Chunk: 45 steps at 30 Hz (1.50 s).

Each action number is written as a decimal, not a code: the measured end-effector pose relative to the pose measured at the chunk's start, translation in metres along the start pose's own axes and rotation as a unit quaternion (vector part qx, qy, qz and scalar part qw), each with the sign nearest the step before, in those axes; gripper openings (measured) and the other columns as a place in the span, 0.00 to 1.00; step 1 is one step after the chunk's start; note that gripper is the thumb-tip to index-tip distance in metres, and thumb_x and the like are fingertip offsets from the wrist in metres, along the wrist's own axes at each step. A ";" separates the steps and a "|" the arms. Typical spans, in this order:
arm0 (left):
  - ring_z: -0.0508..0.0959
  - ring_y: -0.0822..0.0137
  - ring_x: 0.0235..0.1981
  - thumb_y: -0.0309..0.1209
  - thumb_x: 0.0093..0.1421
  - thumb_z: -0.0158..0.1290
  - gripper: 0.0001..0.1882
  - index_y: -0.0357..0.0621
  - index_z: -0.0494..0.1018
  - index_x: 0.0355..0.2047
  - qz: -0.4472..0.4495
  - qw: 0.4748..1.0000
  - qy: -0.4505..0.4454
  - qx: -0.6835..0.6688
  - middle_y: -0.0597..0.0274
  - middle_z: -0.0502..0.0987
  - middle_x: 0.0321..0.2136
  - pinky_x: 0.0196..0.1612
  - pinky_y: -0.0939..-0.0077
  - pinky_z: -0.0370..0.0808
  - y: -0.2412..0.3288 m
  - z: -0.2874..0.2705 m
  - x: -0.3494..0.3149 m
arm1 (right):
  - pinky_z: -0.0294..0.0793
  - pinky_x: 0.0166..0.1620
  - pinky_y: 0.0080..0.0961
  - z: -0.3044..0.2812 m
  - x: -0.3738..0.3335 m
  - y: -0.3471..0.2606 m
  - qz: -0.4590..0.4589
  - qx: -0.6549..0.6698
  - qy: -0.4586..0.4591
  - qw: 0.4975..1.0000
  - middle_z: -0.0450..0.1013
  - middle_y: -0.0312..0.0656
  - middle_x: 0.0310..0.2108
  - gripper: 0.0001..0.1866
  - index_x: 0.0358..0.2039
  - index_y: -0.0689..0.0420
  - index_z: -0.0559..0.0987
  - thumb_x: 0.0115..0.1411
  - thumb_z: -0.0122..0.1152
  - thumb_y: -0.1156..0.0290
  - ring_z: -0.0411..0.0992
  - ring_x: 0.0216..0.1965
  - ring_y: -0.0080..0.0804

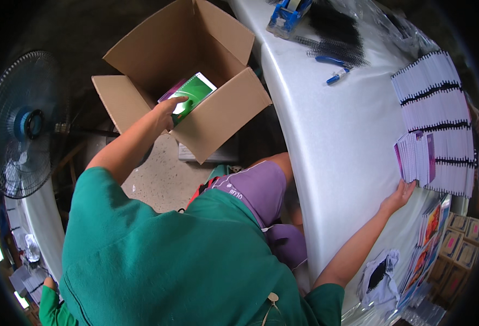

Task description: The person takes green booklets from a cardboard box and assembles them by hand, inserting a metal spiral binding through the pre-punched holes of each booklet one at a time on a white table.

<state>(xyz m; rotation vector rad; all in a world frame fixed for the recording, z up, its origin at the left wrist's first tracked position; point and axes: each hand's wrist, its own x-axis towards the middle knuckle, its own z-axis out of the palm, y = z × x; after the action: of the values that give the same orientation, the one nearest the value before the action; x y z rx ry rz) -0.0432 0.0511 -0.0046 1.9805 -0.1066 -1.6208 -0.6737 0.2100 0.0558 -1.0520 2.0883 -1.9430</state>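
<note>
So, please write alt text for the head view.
A person in green touches a green booklet in an open cardboard box with the left fingers, and purple-covered booklets on a white table with the right fingers. A fan stands at left.

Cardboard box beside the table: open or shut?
Open: the cardboard box has its flaps splayed outward, and a green-covered book shows at its mouth.

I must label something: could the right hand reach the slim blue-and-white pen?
Likely yes: nothing visible stands between the right hand and the pen, though the fingers are at the small stack of purple-covered booklets.
</note>
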 end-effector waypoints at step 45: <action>0.79 0.63 0.34 0.35 0.48 0.62 0.21 0.38 0.71 0.41 0.062 0.946 -0.218 -0.230 0.55 0.78 0.35 0.40 0.70 0.77 -0.018 -0.002 0.031 | 0.48 0.62 0.32 0.451 -0.221 -0.133 0.290 0.124 -0.583 0.749 0.49 0.62 0.61 0.45 0.60 0.72 0.48 0.53 0.62 0.61 0.48 0.64 0.45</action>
<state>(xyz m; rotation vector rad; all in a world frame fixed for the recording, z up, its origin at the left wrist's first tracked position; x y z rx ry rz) -0.0386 0.0543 -0.0402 1.2257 -0.0165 -1.7808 -0.2221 -0.0434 0.0139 -0.9606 1.1418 -0.7827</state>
